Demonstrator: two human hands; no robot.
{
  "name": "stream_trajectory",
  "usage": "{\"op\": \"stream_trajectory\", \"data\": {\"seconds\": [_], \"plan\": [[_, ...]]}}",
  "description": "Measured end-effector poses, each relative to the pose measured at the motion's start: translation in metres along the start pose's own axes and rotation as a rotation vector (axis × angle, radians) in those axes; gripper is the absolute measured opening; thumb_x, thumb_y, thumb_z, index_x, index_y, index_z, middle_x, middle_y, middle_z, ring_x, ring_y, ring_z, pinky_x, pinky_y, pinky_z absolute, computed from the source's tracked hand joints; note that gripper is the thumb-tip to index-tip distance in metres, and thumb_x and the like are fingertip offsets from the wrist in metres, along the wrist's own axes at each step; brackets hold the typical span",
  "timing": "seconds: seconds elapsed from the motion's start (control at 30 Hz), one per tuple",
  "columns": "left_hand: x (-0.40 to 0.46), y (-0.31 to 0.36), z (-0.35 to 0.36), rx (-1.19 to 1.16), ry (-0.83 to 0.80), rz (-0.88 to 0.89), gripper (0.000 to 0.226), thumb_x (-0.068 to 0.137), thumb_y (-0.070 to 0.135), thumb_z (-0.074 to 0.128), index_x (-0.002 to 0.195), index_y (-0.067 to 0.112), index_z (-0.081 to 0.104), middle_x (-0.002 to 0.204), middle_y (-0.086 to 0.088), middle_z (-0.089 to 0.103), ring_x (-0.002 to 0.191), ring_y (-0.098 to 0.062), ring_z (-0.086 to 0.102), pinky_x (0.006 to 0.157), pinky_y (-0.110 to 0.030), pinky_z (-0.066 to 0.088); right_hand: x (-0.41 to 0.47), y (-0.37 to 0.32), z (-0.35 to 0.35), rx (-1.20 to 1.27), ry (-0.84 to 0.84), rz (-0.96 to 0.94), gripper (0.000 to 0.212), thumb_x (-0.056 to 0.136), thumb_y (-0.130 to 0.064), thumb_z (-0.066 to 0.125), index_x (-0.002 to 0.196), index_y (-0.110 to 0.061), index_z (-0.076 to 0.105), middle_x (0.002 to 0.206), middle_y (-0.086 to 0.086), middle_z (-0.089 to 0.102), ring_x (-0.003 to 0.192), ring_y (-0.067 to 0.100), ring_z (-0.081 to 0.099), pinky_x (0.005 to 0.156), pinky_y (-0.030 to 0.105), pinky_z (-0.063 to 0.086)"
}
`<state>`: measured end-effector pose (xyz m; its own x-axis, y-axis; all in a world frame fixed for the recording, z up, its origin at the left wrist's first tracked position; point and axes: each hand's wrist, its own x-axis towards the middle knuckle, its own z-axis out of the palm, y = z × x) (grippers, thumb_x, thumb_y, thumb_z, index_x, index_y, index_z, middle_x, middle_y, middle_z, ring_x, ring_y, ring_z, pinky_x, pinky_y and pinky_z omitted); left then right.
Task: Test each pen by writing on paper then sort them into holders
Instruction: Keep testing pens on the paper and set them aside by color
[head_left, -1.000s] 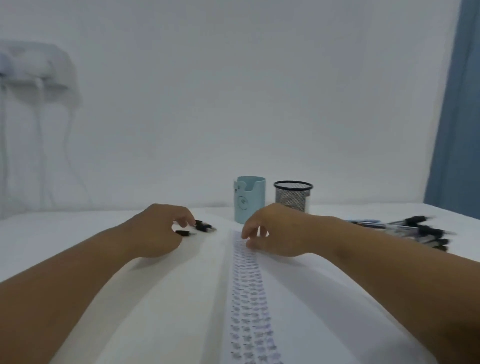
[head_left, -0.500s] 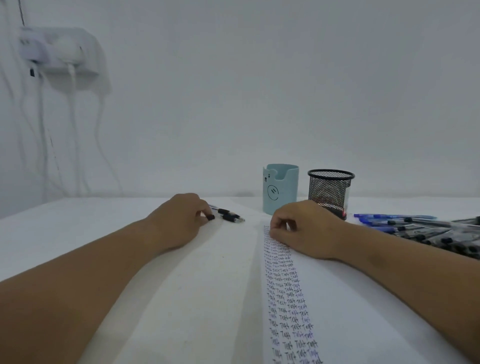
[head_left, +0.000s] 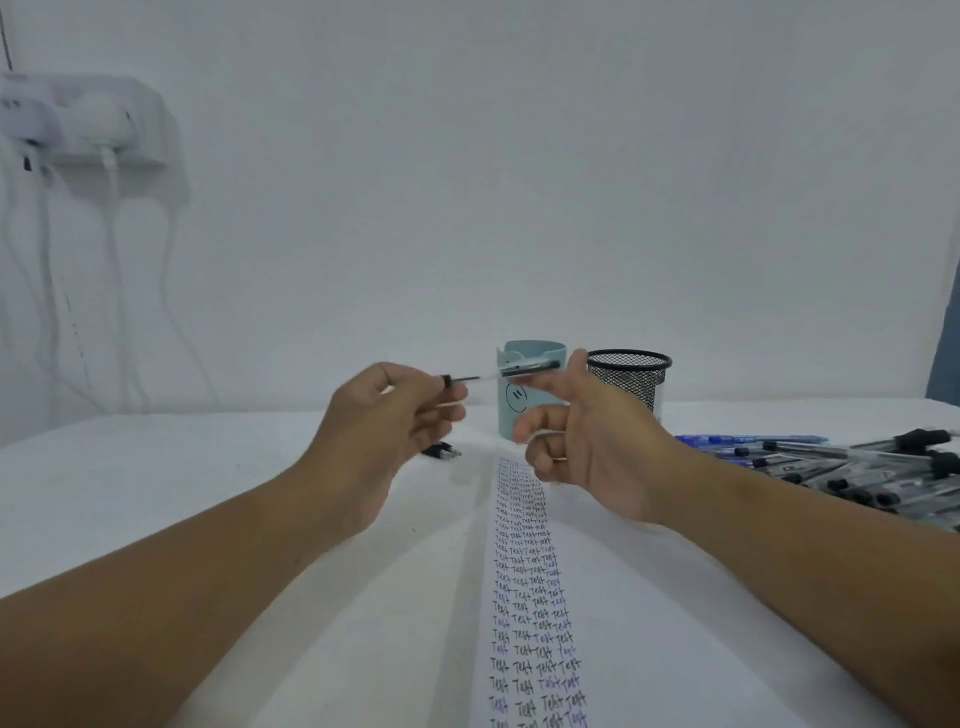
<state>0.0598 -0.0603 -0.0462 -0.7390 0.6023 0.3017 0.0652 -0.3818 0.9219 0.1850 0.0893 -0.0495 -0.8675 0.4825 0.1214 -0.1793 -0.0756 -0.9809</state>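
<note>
Both hands are raised above the paper (head_left: 649, 623), holding one clear pen (head_left: 498, 374) level between them. My left hand (head_left: 387, 415) pinches its black-tipped left end. My right hand (head_left: 587, 441) pinches the other end between thumb and forefinger, its other fingers loosely curled. Behind the pen stand a light blue holder (head_left: 524, 415) with a smiley face and a black mesh holder (head_left: 631, 379). A column of handwritten "Test" words (head_left: 530, 597) runs down the paper.
A pile of clear black-capped and blue pens (head_left: 852, 467) lies on the table at the right. A black pen part (head_left: 441, 451) lies on the table below my left hand. A wall socket with white cables (head_left: 88, 130) hangs at the left.
Both hands have lifted off the table. My left hand has picked up a pen from the table and my right hand has taken its other end.
</note>
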Motion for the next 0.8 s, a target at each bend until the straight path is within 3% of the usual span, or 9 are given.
{"op": "stream_trajectory", "data": {"seconds": [0.13, 0.33, 0.43, 0.53, 0.6, 0.67, 0.73, 0.8], "plan": [[-0.003, -0.015, 0.000, 0.349, -0.070, 0.012, 0.004, 0.093, 0.013, 0.069, 0.093, 0.010, 0.067, 0.086, -0.005, 0.078, 0.085, -0.018, 0.069, 0.082, -0.033, 0.053, -0.003, -0.013, 0.000, 0.240, 0.016, 0.032, 0.059, 0.104, -0.058, 0.028, 0.107, -0.017, 0.071, 0.071, 0.009, 0.065, 0.052, 0.021, 0.051, 0.058, 0.027, 0.038], [-0.004, -0.020, 0.001, 0.435, -0.102, 0.036, 0.003, 0.092, 0.015, 0.070, 0.089, 0.014, 0.071, 0.082, -0.001, 0.078, 0.090, -0.018, 0.070, 0.088, -0.036, 0.052, -0.001, -0.015, -0.006, 0.274, 0.020, 0.036, 0.045, 0.102, -0.038, 0.037, 0.097, -0.012, 0.073, 0.071, 0.009, 0.065, 0.058, 0.022, 0.057, 0.051, 0.024, 0.045], [-0.004, -0.020, -0.002, 0.447, -0.106, 0.041, 0.004, 0.092, 0.015, 0.071, 0.089, 0.014, 0.071, 0.083, -0.001, 0.078, 0.098, -0.027, 0.070, 0.088, -0.039, 0.052, 0.000, -0.013, -0.007, 0.248, 0.023, 0.021, 0.040, 0.101, -0.032, 0.038, 0.100, -0.011, 0.071, 0.069, 0.008, 0.064, 0.058, 0.022, 0.059, 0.053, 0.025, 0.046], [-0.004, -0.022, -0.001, 0.461, -0.146, 0.036, 0.006, 0.093, 0.020, 0.071, 0.091, 0.015, 0.071, 0.086, 0.001, 0.079, 0.106, -0.032, 0.067, 0.090, -0.043, 0.050, 0.001, -0.009, -0.008, 0.191, -0.006, -0.012, 0.052, 0.100, -0.055, 0.042, 0.102, -0.013, 0.071, 0.071, 0.008, 0.065, 0.059, 0.023, 0.059, 0.060, 0.030, 0.044], [-0.004, -0.023, 0.003, 0.478, -0.186, 0.061, 0.007, 0.093, 0.023, 0.070, 0.093, 0.016, 0.070, 0.087, 0.002, 0.079, 0.102, -0.032, 0.067, 0.087, -0.040, 0.047, 0.001, -0.007, -0.005, 0.105, -0.007, -0.028, 0.062, 0.081, -0.070, 0.054, 0.099, -0.013, 0.070, 0.070, 0.005, 0.062, 0.059, 0.021, 0.058, 0.062, 0.032, 0.043], [-0.005, -0.025, 0.005, 0.510, -0.233, 0.091, 0.009, 0.092, 0.026, 0.072, 0.096, 0.018, 0.069, 0.088, 0.005, 0.078, 0.092, -0.020, 0.067, 0.084, -0.034, 0.043, 0.002, -0.001, -0.002, -0.025, 0.022, -0.080, 0.046, 0.072, -0.053, 0.073, 0.095, -0.014, 0.064, 0.068, 0.001, 0.055, 0.056, 0.015, 0.054, 0.060, 0.028, 0.043], [-0.005, -0.027, 0.002, 0.621, -0.279, 0.112, 0.016, 0.089, 0.035, 0.074, 0.102, 0.028, 0.068, 0.091, 0.014, 0.076, 0.088, 0.001, 0.063, 0.082, -0.026, 0.041, 0.007, 0.004, -0.002, -0.068, 0.127, -0.153, 0.030, 0.076, -0.015, 0.084, 0.085, -0.016, 0.055, 0.062, 0.000, 0.049, 0.050, 0.013, 0.045, 0.053, 0.024, 0.040], [-0.002, -0.031, -0.005, 0.832, -0.320, 0.119, 0.027, 0.084, 0.048, 0.075, 0.107, 0.038, 0.065, 0.102, 0.024, 0.072, 0.097, 0.013, 0.057, 0.086, -0.022, 0.042, 0.013, 0.006, -0.009, -0.038, 0.246, -0.194, 0.042, 0.079, 0.008, 0.075, 0.073, -0.018, 0.042, 0.054, -0.001, 0.042, 0.044, 0.013, 0.037, 0.046, 0.024, 0.033]]}}
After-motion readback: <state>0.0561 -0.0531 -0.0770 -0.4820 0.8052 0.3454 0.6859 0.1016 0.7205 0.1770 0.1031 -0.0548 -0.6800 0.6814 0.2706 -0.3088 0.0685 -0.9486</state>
